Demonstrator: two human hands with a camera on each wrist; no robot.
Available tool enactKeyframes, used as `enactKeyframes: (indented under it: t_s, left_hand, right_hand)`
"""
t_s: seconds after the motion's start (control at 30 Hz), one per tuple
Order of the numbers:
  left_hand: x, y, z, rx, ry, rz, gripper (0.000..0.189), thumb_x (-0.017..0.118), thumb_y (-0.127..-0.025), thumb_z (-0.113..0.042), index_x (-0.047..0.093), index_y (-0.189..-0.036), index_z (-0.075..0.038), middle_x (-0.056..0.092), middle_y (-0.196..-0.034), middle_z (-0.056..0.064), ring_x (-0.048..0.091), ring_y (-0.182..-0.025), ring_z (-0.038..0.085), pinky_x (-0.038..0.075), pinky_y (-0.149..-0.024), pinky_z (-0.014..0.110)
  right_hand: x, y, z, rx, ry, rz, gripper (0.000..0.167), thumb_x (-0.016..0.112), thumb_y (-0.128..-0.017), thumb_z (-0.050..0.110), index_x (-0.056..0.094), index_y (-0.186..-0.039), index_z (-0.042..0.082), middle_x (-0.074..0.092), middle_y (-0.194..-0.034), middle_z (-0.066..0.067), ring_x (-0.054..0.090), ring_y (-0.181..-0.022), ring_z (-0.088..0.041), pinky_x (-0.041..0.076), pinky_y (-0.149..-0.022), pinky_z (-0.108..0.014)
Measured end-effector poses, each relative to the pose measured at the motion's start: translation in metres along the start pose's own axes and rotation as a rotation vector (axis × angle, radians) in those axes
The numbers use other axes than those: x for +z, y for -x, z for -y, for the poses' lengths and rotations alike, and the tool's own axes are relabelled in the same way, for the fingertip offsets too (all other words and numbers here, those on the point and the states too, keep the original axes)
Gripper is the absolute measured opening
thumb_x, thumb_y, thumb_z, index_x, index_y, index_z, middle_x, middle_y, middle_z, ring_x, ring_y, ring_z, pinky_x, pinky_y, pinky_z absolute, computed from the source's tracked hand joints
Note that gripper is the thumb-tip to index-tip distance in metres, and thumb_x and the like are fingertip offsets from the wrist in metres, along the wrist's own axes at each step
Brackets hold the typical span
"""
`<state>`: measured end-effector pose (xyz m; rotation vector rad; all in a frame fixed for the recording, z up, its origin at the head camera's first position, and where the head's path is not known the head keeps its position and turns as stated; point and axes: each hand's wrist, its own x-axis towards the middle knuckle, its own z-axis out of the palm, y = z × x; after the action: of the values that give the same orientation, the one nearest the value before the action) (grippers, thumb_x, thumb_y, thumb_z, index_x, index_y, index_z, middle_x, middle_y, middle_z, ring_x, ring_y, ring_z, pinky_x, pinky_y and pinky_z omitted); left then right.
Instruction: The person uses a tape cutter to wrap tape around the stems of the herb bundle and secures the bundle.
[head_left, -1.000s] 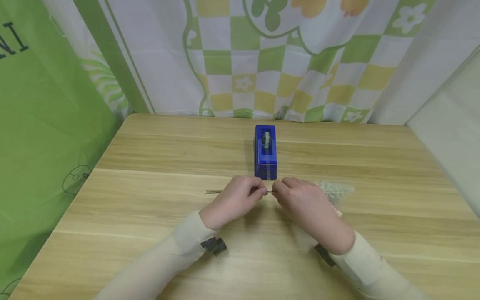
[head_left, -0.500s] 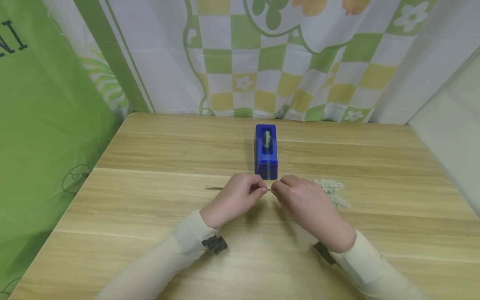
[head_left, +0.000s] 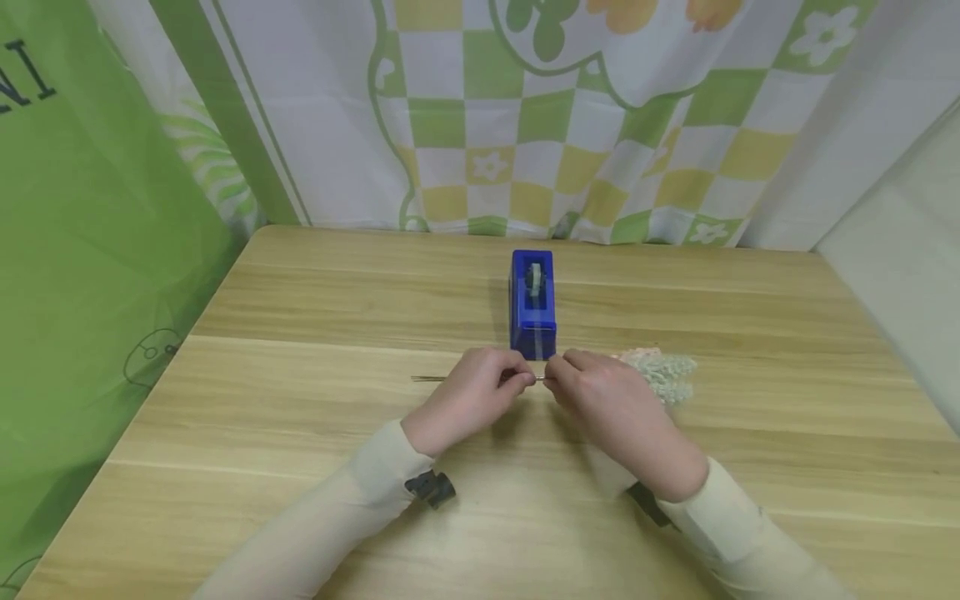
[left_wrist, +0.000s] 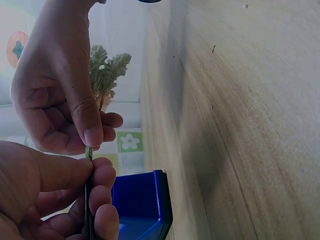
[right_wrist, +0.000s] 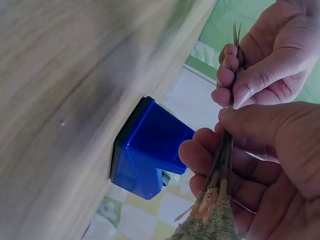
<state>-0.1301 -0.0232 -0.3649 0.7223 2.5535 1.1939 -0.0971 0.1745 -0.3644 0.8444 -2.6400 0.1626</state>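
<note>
A bunch of artificial flowers (head_left: 666, 377) lies lengthwise between the hands, its textured pale green heads out to the right with a bit of peach among them. My left hand (head_left: 474, 392) pinches the thin stems (head_left: 427, 378) between thumb and fingers, and their bare ends stick out to its left. Close beside it, my right hand (head_left: 615, 421) grips the same stems nearer the heads, thumb against curled fingers. Between the two hands a short greenish stretch of stem (left_wrist: 89, 152) shows in the left wrist view. Several stems fan toward the heads (right_wrist: 207, 220) in the right wrist view.
Just beyond the hands, a blue tape dispenser (head_left: 533, 315) with a roll of tape stands on the wooden table (head_left: 337, 300). A checkered curtain (head_left: 487, 125) hangs behind the table, and green cloth (head_left: 90, 250) lines the left side.
The flower heads have turned about the stems: the peach part has gone from the near side, out of sight, to the far side. Both hands stay nearly in place, holding the stems.
</note>
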Motion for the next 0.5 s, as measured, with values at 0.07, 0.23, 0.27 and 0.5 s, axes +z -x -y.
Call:
enactKeyframes:
  t_s: [0.07, 0.23, 0.27, 0.5]
  left_hand:
    - [0.0000, -0.0002, -0.0004, 0.001, 0.003, -0.008, 0.017, 0.064, -0.104, -0.012, 0.077, -0.102, -0.001, 0.071, -0.084, 0.007, 0.049, -0.066, 0.010, 0.041, -0.059, 0.019]
    - [0.0003, -0.0011, 0.0003, 0.011, 0.000, -0.038, 0.014, 0.067, -0.102, -0.011, 0.077, -0.101, -0.002, 0.075, -0.090, 0.007, 0.055, -0.072, 0.010, 0.047, -0.066, 0.020]
    - [0.0003, -0.0013, 0.0006, 0.013, 0.000, -0.042, 0.013, 0.067, -0.101, -0.010, 0.077, -0.100, -0.002, 0.075, -0.091, 0.007, 0.057, -0.074, 0.011, 0.048, -0.068, 0.020]
    - [0.0016, -0.0026, 0.0013, 0.004, 0.011, -0.038, 0.011, 0.067, -0.101, -0.010, 0.075, -0.099, -0.003, 0.076, -0.093, 0.008, 0.059, -0.076, 0.012, 0.052, -0.069, 0.020]
  right_hand:
    - [-0.0006, -0.0002, 0.0000, 0.003, 0.006, 0.011, 0.020, 0.076, -0.094, 0.011, 0.060, -0.084, 0.009, 0.051, -0.067, 0.002, 0.041, -0.057, -0.011, 0.042, -0.052, -0.026]
    - [-0.0033, -0.0015, 0.0010, 0.001, 0.021, 0.029, 0.014, 0.075, -0.095, 0.011, 0.064, -0.087, 0.009, 0.057, -0.070, 0.001, 0.045, -0.059, -0.011, 0.045, -0.053, -0.027]
    - [-0.0038, -0.0018, 0.0012, -0.001, 0.022, 0.031, 0.013, 0.075, -0.094, 0.010, 0.065, -0.087, 0.009, 0.059, -0.072, 0.001, 0.046, -0.060, -0.011, 0.046, -0.054, -0.027]
    - [-0.0049, -0.0030, 0.0021, -0.007, 0.030, 0.022, 0.015, 0.079, -0.092, 0.007, 0.068, -0.082, 0.012, 0.059, -0.072, 0.001, 0.043, -0.060, -0.009, 0.044, -0.050, -0.022]
